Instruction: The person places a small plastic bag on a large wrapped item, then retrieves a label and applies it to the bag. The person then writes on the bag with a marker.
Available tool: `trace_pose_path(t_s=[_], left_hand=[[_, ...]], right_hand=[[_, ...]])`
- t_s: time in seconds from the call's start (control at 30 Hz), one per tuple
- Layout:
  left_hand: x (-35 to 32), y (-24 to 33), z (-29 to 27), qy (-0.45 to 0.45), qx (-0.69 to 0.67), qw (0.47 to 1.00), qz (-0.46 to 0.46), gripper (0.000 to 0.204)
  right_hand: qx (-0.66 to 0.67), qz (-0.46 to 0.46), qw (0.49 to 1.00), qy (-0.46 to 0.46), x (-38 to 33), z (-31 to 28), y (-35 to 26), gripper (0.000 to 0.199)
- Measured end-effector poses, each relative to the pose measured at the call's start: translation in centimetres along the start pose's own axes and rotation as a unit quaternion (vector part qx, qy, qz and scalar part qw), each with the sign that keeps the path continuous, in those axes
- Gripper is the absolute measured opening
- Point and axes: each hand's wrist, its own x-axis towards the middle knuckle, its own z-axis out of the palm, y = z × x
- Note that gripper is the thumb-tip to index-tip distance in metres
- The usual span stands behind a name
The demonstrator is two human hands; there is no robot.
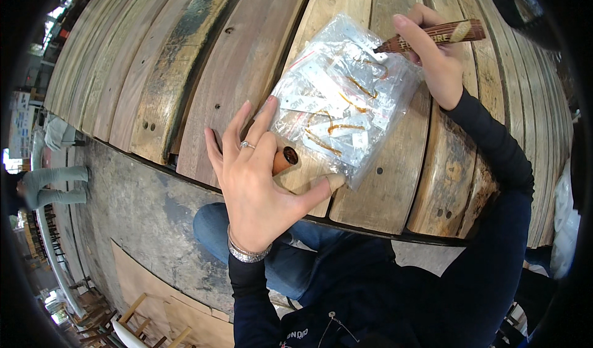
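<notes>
My right hand (435, 57) grips a brown marker (454, 34), printed along its barrel. Its dark narrow tip points left at the upper right part of a clear plastic bag (395, 104). Inside the bag lie several small white labels or packets (309, 104). Brown curved strokes (346, 127) mark the bag's surface. My left hand (253, 175), with a ring and a bracelet, braces the bag's lower left side. Its thumb and outer fingers are spread, while the bent index finger holds a hollow brown cap (285, 160); part of the cap is hidden.
The bag lies on a table of wooden slats (238, 57) with dark gaps between them. The table's near edge runs above my lap. A concrete floor (142, 187) lies at left, where a person's legs (58, 184) show. A wooden chair frame (145, 317) is at lower left.
</notes>
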Motion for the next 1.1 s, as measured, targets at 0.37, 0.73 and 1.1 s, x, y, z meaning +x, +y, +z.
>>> trace_pose_path(t_s=[0.37,0.73,1.1], left_hand=[[0.0,0.7,-0.1,-0.013,0.008,1.0,-0.01,0.048],[-0.2,0.0,-0.1,-0.016,0.003,1.0,-0.011,0.047],[-0.1,-0.2,-0.3,-0.026,0.002,1.0,-0.012,0.047]], right_hand=[[-0.018,0.053,0.997,-0.06,0.8,0.7,0.1,0.031],[-0.008,0.032,0.998,-0.051,-0.2,0.5,0.6,0.025],[-0.028,0.002,0.996,-0.091,-0.3,1.0,-0.1,0.027]])
